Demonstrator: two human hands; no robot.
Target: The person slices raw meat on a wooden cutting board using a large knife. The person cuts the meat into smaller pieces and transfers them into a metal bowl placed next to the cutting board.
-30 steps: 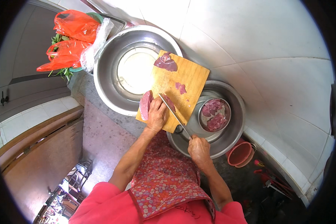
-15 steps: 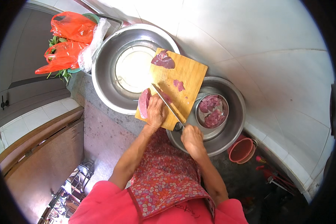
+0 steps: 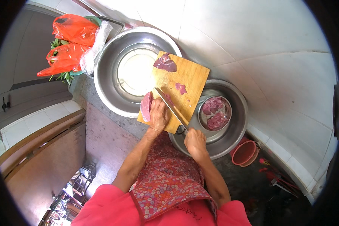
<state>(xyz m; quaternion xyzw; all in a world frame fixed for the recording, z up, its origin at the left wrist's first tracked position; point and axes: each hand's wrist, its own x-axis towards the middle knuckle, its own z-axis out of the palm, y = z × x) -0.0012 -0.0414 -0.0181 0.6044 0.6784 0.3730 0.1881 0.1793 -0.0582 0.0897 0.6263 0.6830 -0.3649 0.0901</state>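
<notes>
My right hand (image 3: 195, 142) is closed round the dark handle of a kitchen knife (image 3: 172, 108), whose blade slants up and left across a wooden cutting board (image 3: 194, 77). Close to the blade's left side, my left hand (image 3: 159, 116) presses with curled fingers on a piece of raw meat (image 3: 146, 106) at the board's left edge. Some cut meat shows just right of the blade. A darker red piece of meat (image 3: 165, 63) lies at the board's far end, and small scraps (image 3: 181, 88) lie in its middle.
The board spans two large metal basins: one at the left (image 3: 101, 84) with water in it, one at the right (image 3: 240, 105) holding a smaller metal bowl (image 3: 230, 113) of sliced meat. Red plastic bags (image 3: 73, 30) and greens sit far left. A red bucket (image 3: 245, 152) stands on the floor.
The view has shifted slightly. My hands, the knife and the meat keep nearly the same places on the board.
</notes>
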